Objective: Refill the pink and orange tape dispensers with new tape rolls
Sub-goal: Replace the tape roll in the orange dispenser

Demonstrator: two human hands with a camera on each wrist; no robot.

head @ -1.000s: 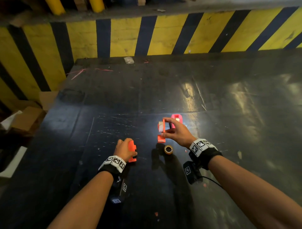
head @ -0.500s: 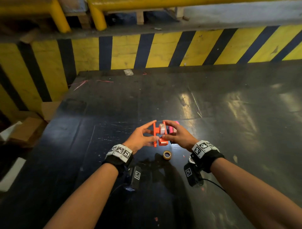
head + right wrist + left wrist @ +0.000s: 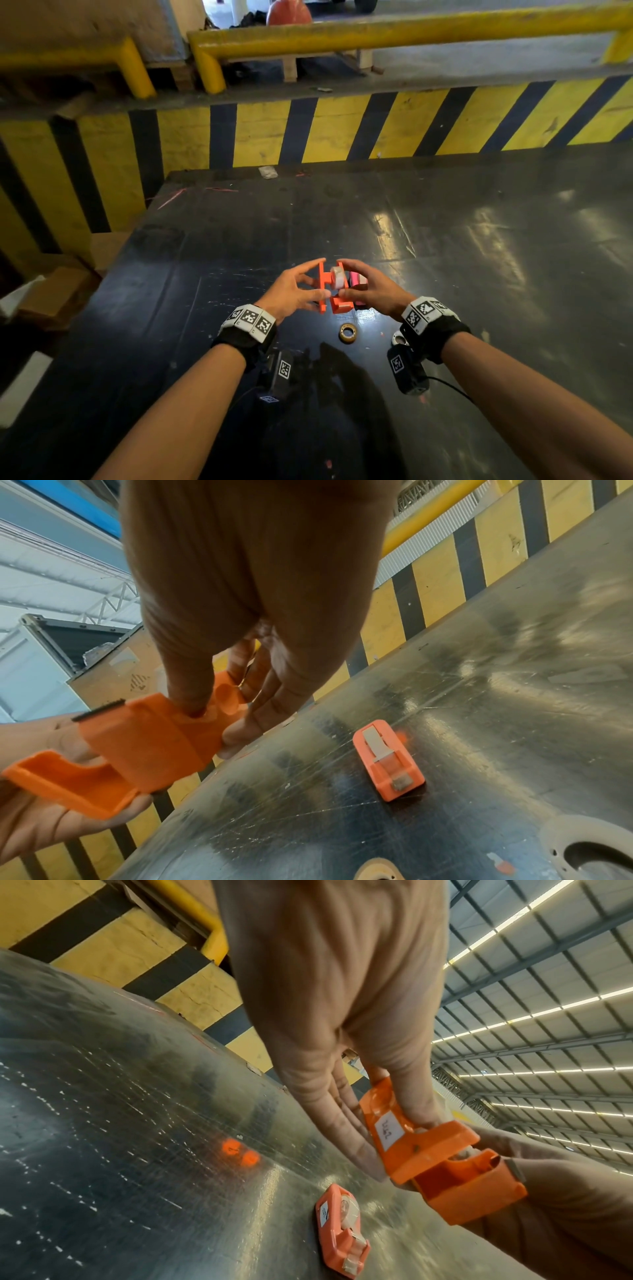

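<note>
The two halves of the orange dispenser (image 3: 334, 291), a pale tape roll (image 3: 338, 277) seated between them, are being closed together above the tabletop (image 3: 479, 274): one half is grasped in the left hand (image 3: 294, 294), the other in the right hand (image 3: 373, 291). The pink dispenser (image 3: 358, 282) lies just beyond it, seemingly already loaded, and a brown tape roll (image 3: 347, 332) lies nearer the person. Next, the halves must be aligned and pressed shut.

The head view looks forward and down from above onto the scratched black tabletop (image 3: 445, 274), facing a yellow-and-black striped wall (image 3: 260, 137). Each wrist view looks close along its palm, low over that tabletop; all three share the orange plastic tape dispenser (image 3: 334, 291).
</note>
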